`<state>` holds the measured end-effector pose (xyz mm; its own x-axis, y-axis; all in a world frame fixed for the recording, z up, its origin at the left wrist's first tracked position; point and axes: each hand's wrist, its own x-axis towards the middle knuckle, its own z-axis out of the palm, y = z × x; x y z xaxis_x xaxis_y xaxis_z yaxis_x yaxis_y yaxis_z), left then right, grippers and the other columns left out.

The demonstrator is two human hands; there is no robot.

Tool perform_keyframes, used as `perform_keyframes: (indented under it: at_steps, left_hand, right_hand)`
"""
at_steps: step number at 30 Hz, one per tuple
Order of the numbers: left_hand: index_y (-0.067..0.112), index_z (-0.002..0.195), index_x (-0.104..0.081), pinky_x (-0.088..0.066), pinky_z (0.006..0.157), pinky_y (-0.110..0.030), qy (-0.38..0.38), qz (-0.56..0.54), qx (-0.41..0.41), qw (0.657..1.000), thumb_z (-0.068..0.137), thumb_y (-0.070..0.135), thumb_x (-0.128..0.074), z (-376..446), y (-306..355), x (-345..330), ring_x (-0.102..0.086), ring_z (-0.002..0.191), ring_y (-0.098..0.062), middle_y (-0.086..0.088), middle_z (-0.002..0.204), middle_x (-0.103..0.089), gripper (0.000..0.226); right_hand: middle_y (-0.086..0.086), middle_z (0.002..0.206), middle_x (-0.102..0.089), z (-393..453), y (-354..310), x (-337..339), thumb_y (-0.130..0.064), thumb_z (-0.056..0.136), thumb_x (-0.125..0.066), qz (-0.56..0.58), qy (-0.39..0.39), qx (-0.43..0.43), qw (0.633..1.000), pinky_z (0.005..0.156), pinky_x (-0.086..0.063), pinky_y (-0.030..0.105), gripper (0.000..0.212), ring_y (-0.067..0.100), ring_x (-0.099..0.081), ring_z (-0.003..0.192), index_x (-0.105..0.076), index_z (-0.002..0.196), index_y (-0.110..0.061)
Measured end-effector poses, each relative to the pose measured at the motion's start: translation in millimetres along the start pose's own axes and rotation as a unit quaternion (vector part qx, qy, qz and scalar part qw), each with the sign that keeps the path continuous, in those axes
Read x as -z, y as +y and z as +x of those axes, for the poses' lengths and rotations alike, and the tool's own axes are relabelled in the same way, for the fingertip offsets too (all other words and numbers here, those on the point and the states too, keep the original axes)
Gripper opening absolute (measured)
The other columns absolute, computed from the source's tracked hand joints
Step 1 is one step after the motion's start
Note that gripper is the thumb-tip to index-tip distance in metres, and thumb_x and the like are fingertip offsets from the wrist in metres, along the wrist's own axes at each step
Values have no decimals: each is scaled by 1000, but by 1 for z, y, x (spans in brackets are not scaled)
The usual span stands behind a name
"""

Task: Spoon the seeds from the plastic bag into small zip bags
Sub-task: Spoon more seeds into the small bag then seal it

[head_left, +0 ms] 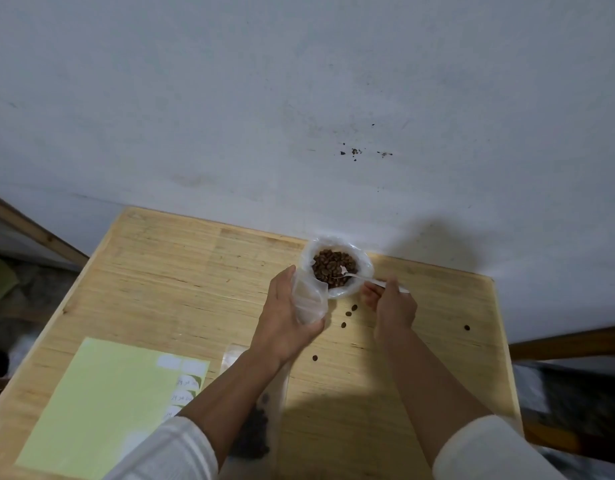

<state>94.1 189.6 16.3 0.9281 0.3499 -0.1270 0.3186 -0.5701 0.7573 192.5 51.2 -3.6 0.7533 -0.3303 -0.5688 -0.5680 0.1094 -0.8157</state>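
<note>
A clear plastic bag (363, 270) full of brown seeds (332, 263) stands open at the far edge of the wooden table (195, 271). My left hand (285, 323) holds a small clear zip bag (309, 299) upright, right beside the seed bag's near-left rim. My right hand (391, 303) grips a white plastic spoon (359, 278), its bowl dipped into the seeds. Several loose seeds (349, 313) lie on the table between my hands. A filled small zip bag (256, 431) lies under my left forearm, partly hidden.
A pale green label sheet (101, 403) with white stickers covers the near-left of the table. Another clear zip bag (233, 355) lies beside it. One stray seed (467, 328) sits near the right edge. A grey wall rises just behind the table.
</note>
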Motion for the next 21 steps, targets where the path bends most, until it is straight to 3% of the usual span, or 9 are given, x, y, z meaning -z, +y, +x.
perform_keyframes:
  at_steps: [4, 8, 12, 15, 18, 21]
  left_hand:
    - [13, 146, -16, -21, 97, -10, 0, -5, 2, 1000, 68, 43, -76, 1, -1, 0, -29, 125, -6, -1, 144, -27, 102]
    - [14, 146, -17, -22, 97, -11, 1, -16, 1, 1000, 69, 42, -76, 1, 1, -1, -29, 127, -8, -1, 144, -28, 101]
    - [15, 146, -17, -24, 98, -14, 0, -23, 9, 1000, 68, 42, -77, 1, 2, -2, -31, 128, -11, -1, 145, -28, 101]
    - [16, 146, -16, -24, 100, -17, -8, -29, 12, 999, 68, 45, -75, 1, 3, -2, -31, 130, -12, 0, 146, -27, 102]
    - [16, 146, -15, -25, 99, -16, -9, -27, 13, 1000, 69, 45, -76, 2, 2, -2, -31, 129, -10, 1, 146, -26, 103]
    - [17, 146, -15, -24, 98, -14, -7, -20, 12, 1000, 68, 44, -77, 1, 0, -2, -31, 128, -9, 2, 146, -26, 103]
  right_hand:
    - [7, 72, -68, -1, -12, 14, -25, 100, -38, 33, -14, 26, 999, 38, -45, 18, 29, 5, -64, 48, -58, 96, -5]
    - [7, 70, -66, -14, -32, 24, -23, 100, -37, 5, -48, 89, 995, 37, -41, 19, 28, 7, -63, 49, -56, 84, -11]
    - [5, 66, -65, -38, -47, 26, -26, 100, -38, -42, -115, 190, 974, 37, -41, 20, 31, 10, -62, 52, -59, 81, -15]
    - [6, 67, -64, -50, -49, 25, -21, 100, -39, -98, -142, 300, 938, 38, -43, 22, 28, 15, -60, 54, -61, 83, -17]
    - [5, 65, -65, -44, -46, 21, -23, 100, -39, -113, -69, 316, 940, 44, -48, 29, 31, 20, -58, 52, -58, 76, -22]
    - [8, 65, -66, -16, -32, 15, -35, 97, -30, -210, 25, 279, 937, 63, -55, 43, 41, 28, -62, 58, -58, 77, -13]
